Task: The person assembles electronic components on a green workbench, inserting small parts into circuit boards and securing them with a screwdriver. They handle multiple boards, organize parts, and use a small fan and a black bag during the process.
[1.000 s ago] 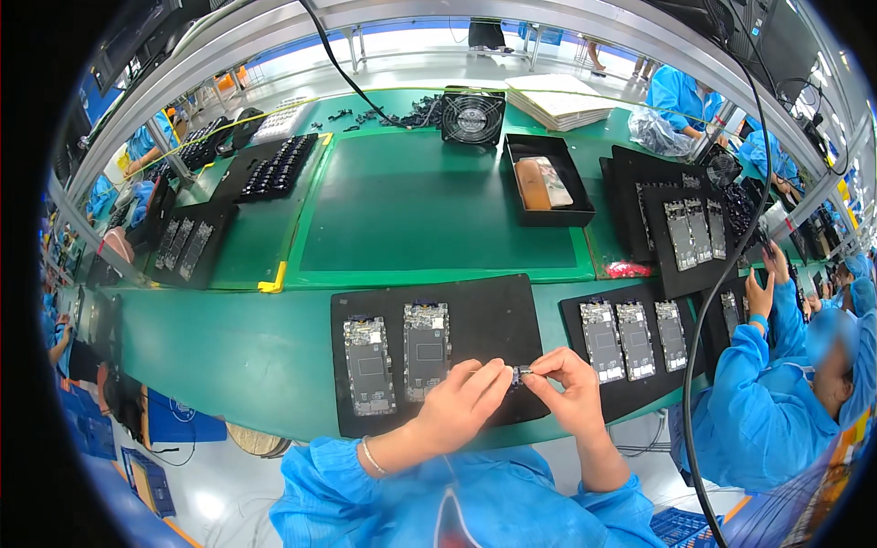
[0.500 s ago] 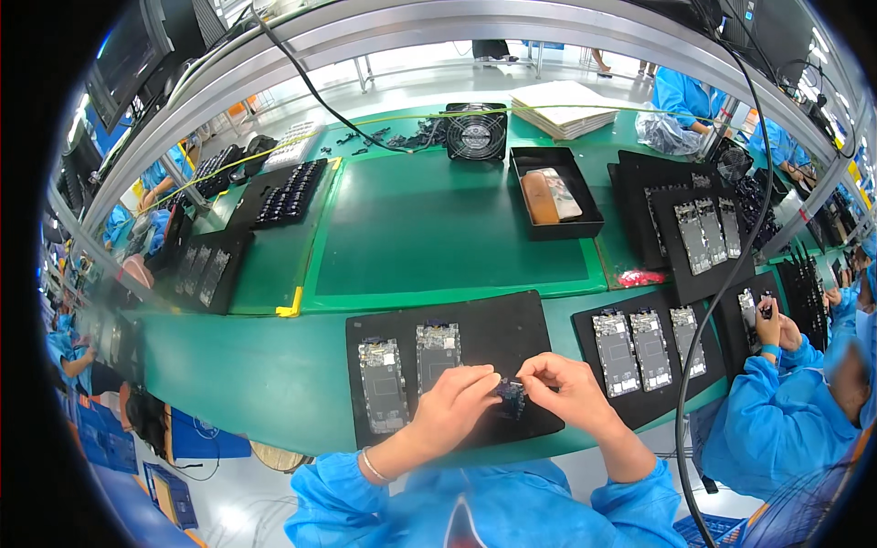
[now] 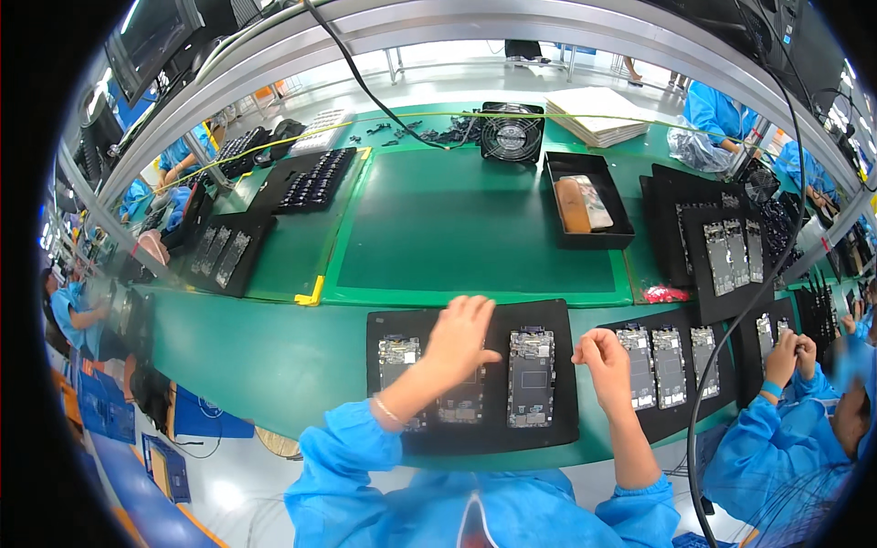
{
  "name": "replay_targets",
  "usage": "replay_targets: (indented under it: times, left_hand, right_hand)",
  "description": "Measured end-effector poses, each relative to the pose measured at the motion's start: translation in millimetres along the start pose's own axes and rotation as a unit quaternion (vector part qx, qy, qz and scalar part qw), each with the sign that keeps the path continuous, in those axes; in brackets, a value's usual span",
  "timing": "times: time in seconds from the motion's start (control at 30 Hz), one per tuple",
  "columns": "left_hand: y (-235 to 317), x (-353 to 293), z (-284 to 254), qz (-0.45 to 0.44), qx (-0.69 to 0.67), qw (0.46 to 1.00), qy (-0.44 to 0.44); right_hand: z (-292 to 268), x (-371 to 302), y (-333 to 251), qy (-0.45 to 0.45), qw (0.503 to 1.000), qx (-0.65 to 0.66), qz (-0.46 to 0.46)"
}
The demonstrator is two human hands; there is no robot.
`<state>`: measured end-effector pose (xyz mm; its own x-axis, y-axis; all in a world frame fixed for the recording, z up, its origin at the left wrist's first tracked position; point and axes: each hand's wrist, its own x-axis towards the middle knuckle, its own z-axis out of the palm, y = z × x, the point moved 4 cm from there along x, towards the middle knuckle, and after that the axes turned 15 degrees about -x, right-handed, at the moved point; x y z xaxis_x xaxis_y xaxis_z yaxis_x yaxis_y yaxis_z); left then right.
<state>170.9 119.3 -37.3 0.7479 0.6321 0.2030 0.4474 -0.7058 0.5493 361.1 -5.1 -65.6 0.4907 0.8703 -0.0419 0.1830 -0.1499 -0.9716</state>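
Note:
In front of me a black mat (image 3: 493,440) carries several phone-sized circuit boards. The rightmost board (image 3: 532,388) lies fully in sight, with a small dark blue part at its top edge. My left hand (image 3: 461,336) is open, fingers stretched forward and thumb apart, above the middle board (image 3: 461,402) and hiding its upper half. Under my left wrist, the left board (image 3: 398,354) is partly covered. Just off the mat's right edge, my right hand (image 3: 603,361) is raised with its fingers curled together; whatever they may pinch cannot be made out.
At right, a second mat (image 3: 644,425) bears more boards, beside a co-worker (image 3: 776,447). A black tray (image 3: 589,239) with a brown item, a fan (image 3: 510,137) and stacked white sheets (image 3: 598,114) stand farther back. A black cable (image 3: 699,402) hangs at right.
Both hands have parted from the dark blue part they were handling over the mat's right side. The left went left and forward and opened; the right moved right. A board now shows there.

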Motion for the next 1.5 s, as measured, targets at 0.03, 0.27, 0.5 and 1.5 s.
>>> replay_targets:
  times: [0.03,0.27,0.5,1.5]
  left_hand:
    - [-12.0,-7.1,-6.3,-0.04,0.03,0.998,-0.045]
    - [-3.4,-44.6,-47.8,0.025,-0.125,0.992,0.016]
    - [1.6,-71.4,-63.3,0.081,-0.138,0.983,0.086]
    - [-68.5,-65.7,-40.8,-0.144,0.03,0.988,-0.041]
  right_hand:
    - [0.5,-7.1,-2.3,-0.004,1.0,-0.005,0.007]
    - [83.1,-14.2,-24.0,-0.102,0.994,0.019,-0.026]
    - [120.5,-19.2,-41.8,-0.134,0.988,0.056,-0.046]
    - [87.0,-7.8,-21.4,-0.072,0.991,0.104,-0.032]
